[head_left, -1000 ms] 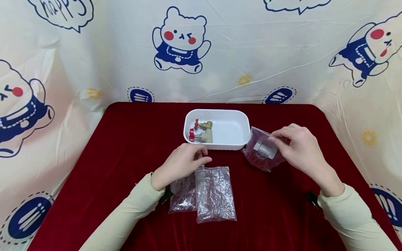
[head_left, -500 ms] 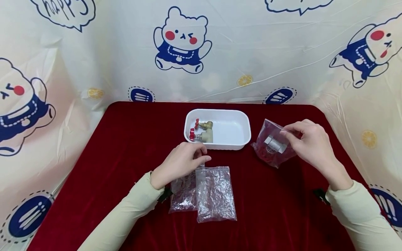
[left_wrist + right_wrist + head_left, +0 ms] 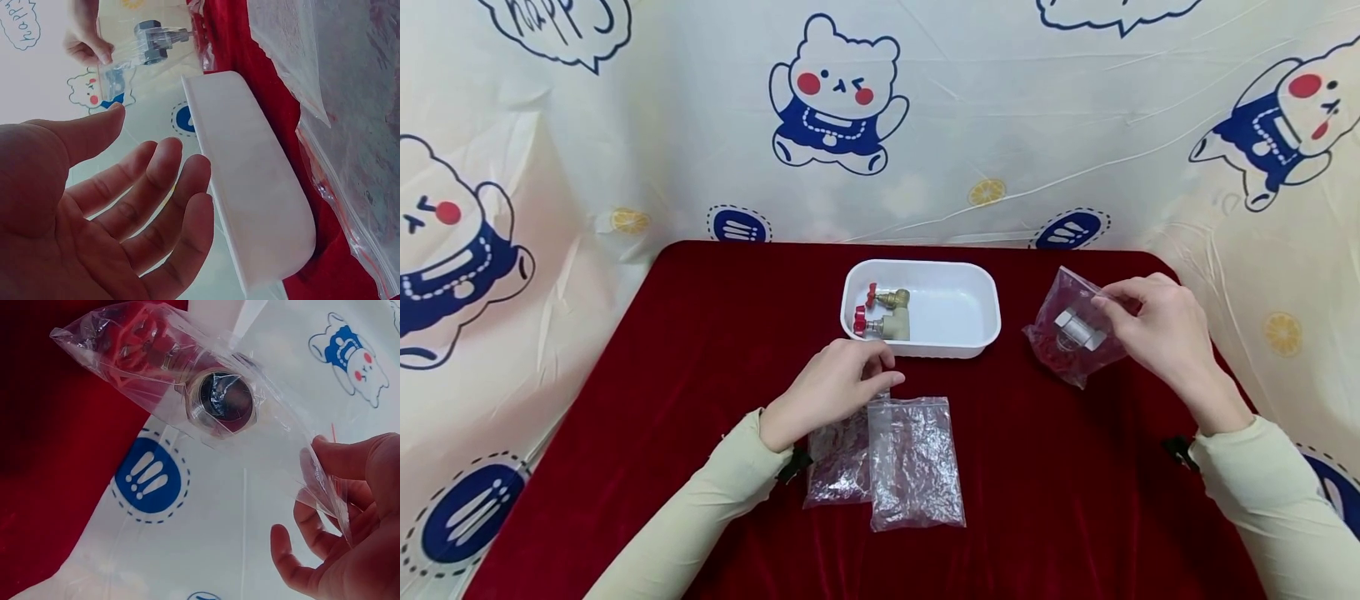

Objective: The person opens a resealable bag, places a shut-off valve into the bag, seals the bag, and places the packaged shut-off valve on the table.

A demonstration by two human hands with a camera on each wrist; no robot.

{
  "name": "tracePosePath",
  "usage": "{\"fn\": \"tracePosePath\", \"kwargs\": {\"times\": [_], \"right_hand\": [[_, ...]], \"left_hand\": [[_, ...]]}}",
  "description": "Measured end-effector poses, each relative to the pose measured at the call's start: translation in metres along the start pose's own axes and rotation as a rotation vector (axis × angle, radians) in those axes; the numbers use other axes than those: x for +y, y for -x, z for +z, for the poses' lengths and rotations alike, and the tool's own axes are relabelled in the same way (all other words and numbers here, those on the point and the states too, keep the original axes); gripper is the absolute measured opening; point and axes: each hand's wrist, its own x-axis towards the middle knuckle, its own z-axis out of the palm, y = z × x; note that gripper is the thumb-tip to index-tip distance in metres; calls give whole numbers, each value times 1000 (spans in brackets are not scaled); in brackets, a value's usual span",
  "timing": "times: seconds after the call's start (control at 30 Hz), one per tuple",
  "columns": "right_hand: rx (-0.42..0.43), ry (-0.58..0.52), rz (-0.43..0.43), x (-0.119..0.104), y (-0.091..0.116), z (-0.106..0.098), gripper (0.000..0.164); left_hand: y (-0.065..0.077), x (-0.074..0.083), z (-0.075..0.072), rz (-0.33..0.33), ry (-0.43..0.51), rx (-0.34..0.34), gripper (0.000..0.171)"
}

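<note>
My right hand [image 3: 1165, 329] pinches the top edge of a clear zip-lock bag [image 3: 1051, 321] at the table's right side. Inside that bag is a silver metal valve [image 3: 1078, 331]; its red handwheel [image 3: 134, 344] shows through the plastic in the right wrist view. My left hand [image 3: 835, 387] holds nothing, its fingers loosely bent, just in front of the white tray [image 3: 955, 350]. In the left wrist view those fingers [image 3: 165, 165] stand apart from the thumb. Inside the tray's left end lie a brass valve [image 3: 892, 298] and a beige valve [image 3: 895, 325], both with red handwheels.
Two flat clear zip-lock bags lie before the tray: the front one [image 3: 917, 467] overlaps the other [image 3: 838, 462], which is partly under the left hand in the head view. A dark red cloth [image 3: 700, 333] covers the table. Printed curtains [image 3: 925, 192] enclose the back and sides.
My right hand has carried the bagged valve rightward and a little farther back, away from the tray's right end. The left hand has stayed almost still.
</note>
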Motion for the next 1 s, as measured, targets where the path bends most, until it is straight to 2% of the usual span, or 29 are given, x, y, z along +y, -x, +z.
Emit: {"fn": "tracePosePath", "kwargs": {"times": [0.23, 0.53, 0.77, 1.0], "right_hand": [[22, 42, 12, 17, -10, 2, 17], [-22, 38, 109, 37, -15, 3, 26], [-33, 31, 138, 45, -19, -1, 28], [-46, 61, 166, 52, -22, -8, 31]], "left_hand": [[1, -2, 1, -5, -4, 5, 13], [0, -3, 0, -4, 0, -6, 14], [1, -2, -1, -21, -6, -2, 12], [1, -2, -2, -8, 4, 3, 13]]}}
